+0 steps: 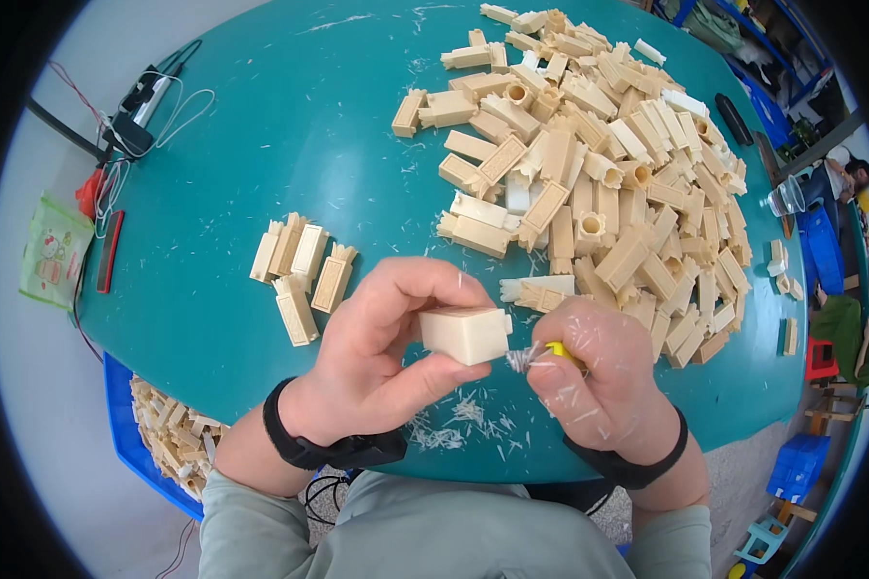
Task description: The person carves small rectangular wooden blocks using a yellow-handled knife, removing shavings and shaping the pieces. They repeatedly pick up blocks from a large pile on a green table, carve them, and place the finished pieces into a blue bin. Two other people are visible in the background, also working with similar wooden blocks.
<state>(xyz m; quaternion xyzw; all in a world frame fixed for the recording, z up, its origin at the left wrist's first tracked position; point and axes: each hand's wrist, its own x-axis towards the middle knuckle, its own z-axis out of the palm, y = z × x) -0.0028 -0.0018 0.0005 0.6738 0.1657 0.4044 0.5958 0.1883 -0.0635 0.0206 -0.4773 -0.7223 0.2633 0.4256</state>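
Observation:
Above the near edge of the table, my left hand (381,352) is closed around a cream plastic box-shaped piece (463,335), its plain end facing right. My right hand (599,372) grips a small yellow-handled tool (562,354) in a fist. The tool's tip, blurred by pale shavings, is close to the right end of the piece; whether it touches, I cannot tell. White shavings (465,413) lie below the hands, and bits cling to my right hand. A big pile of similar cream pieces (599,174) lies beyond, with jagged rims on many of them.
Several cream pieces (299,270) form a small group left of my hands on the green table (241,125). A blue bin (130,439) of pieces stands at the lower left. Chargers and cables (135,121) lie at the far left. A clear cup (787,197) stands at the right edge.

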